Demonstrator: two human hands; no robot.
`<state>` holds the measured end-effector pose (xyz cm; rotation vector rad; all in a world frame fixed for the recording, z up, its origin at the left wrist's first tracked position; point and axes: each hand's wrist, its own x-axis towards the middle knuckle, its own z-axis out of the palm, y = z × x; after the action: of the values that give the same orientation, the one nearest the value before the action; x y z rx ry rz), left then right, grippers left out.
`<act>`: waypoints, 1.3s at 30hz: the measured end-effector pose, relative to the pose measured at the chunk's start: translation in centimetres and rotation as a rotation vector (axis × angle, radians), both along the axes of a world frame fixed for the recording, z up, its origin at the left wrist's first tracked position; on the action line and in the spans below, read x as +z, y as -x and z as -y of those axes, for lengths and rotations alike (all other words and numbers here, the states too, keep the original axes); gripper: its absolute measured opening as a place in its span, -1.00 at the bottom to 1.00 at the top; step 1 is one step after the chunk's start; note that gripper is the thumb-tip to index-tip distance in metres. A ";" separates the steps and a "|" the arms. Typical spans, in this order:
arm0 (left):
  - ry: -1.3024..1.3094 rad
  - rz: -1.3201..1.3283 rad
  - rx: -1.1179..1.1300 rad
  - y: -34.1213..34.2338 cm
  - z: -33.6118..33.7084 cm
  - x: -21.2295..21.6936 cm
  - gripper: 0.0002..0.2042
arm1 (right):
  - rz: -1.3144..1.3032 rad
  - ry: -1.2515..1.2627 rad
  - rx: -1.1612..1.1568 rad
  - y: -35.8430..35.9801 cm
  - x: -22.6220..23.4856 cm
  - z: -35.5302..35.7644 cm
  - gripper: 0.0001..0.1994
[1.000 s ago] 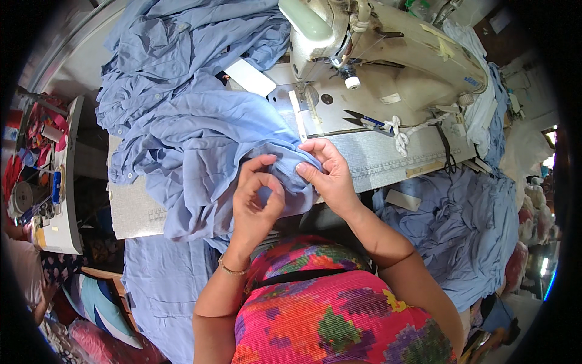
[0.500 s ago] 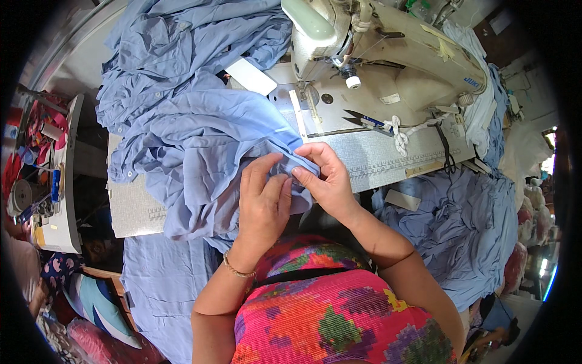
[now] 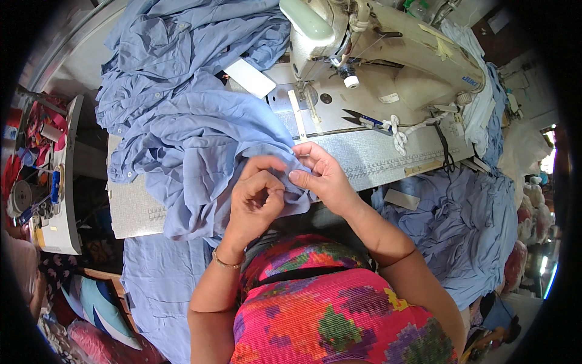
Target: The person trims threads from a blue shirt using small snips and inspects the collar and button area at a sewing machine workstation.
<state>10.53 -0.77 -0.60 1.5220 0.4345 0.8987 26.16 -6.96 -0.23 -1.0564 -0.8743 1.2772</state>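
Observation:
A blue garment [image 3: 200, 151] lies bunched on the sewing table [image 3: 376, 155] in front of me. My left hand [image 3: 257, 197] pinches a fold of it near the table's front edge, fingers curled. My right hand [image 3: 321, 176] grips the same fold from the right, thumb and fingers closed on the cloth. Both hands touch each other over the fabric. A cream sewing machine [image 3: 388, 54] stands behind them, its needle area [image 3: 309, 97] a short way beyond my fingers.
More blue garments [image 3: 182, 42] are piled at the back left, and another heap [image 3: 467, 224] hangs off the right. Small blue-handled snips [image 3: 364, 119] and a white card [image 3: 250, 77] lie on the table. A side stand [image 3: 54, 176] with tools stands at the left.
My hands have shifted slightly lower and closer together on the fold, working the cloth between the fingers. The pile and machine stay as they were.

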 end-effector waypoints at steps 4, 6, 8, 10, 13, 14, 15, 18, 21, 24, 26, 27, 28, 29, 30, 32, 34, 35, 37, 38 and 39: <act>-0.111 -0.031 -0.203 0.3 -0.1 0.7 -0.88 | -0.208 0.121 0.093 -0.5 0.1 -0.1 -0.67; -0.464 -0.244 -0.109 0.4 -0.2 1.5 -0.87 | -0.192 0.157 0.099 -0.6 0.2 0.1 -0.69; -0.745 -0.338 -0.059 0.0 0.3 2.3 -0.84 | -0.084 0.156 0.071 -0.7 0.2 0.0 -0.72; -0.762 -0.381 -0.022 0.4 0.0 2.9 -0.80 | -0.047 0.093 0.066 -1.1 1.3 0.1 -0.73; -0.609 -0.310 0.154 1.3 -2.6 2.5 -0.83 | 0.007 0.061 0.044 -1.5 1.7 -0.1 -0.74; -0.528 -0.286 0.154 1.4 -1.7 2.9 -0.86 | 0.030 0.084 0.026 -1.7 1.3 0.2 -0.74; -0.446 -0.261 0.154 1.5 -1.1 3.2 -0.88 | 0.017 0.058 0.024 -1.8 1.2 -0.1 -0.73; -0.173 -0.268 -0.012 1.9 0.1 2.7 -0.96 | 0.003 0.086 0.028 -1.8 1.2 0.1 -0.74; 0.019 -0.332 -0.302 2.2 0.4 1.8 -0.93 | 0.083 0.040 0.037 -2.1 1.1 -0.1 -0.73; 0.194 -0.105 -0.180 0.4 2.1 1.4 -0.86 | 0.229 -0.058 0.014 -1.9 1.7 -0.1 -0.71; 0.402 -0.114 -0.148 -0.1 2.5 1.5 -0.78 | 0.371 -0.099 0.040 -1.3 2.4 0.6 -0.71; 0.436 -0.110 -0.153 -0.2 2.3 0.8 -0.77 | 0.442 -0.121 0.053 -1.0 2.7 1.0 -0.70; 0.470 -0.105 -0.157 -0.1 2.1 -0.1 -0.75 | 0.381 -0.100 0.073 -0.7 2.8 1.2 -0.70; 0.528 -0.200 -0.186 0.3 1.4 -1.0 -0.70 | 0.319 -0.078 0.094 -0.5 2.9 1.4 -0.70; 0.575 -0.130 -0.148 0.2 1.5 -1.7 -0.70 | 0.257 -0.056 0.115 -0.3 3.0 1.5 -0.70; 0.667 0.008 -0.070 -0.7 1.6 -1.9 -0.72 | 0.270 -0.021 0.084 -0.3 2.9 1.5 -0.73; 0.613 -0.025 -0.040 -0.9 1.6 -0.5 -0.78 | 0.308 -0.007 0.060 -0.7 2.5 1.6 -0.75; 0.614 -0.031 -0.046 -0.7 1.3 -0.9 -0.80 | 0.280 -0.029 0.034 -0.8 2.5 1.4 -0.75; 0.617 -0.022 -0.031 -0.6 1.4 -1.1 -0.84 | 0.225 -0.073 -0.020 -1.2 2.4 0.9 -0.76; 0.624 -0.007 -0.012 -0.8 1.6 -0.5 -0.84 | 0.207 -0.083 -0.051 -1.3 2.0 0.7 -0.76; 0.630 0.008 0.008 -0.9 1.7 -0.2 -0.85 | 0.188 -0.093 -0.081 -1.5 1.6 0.5 -0.75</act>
<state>11.46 -2.48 -0.79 0.9384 0.6463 0.6839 27.63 -7.49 1.42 -1.1395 -1.0126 1.0719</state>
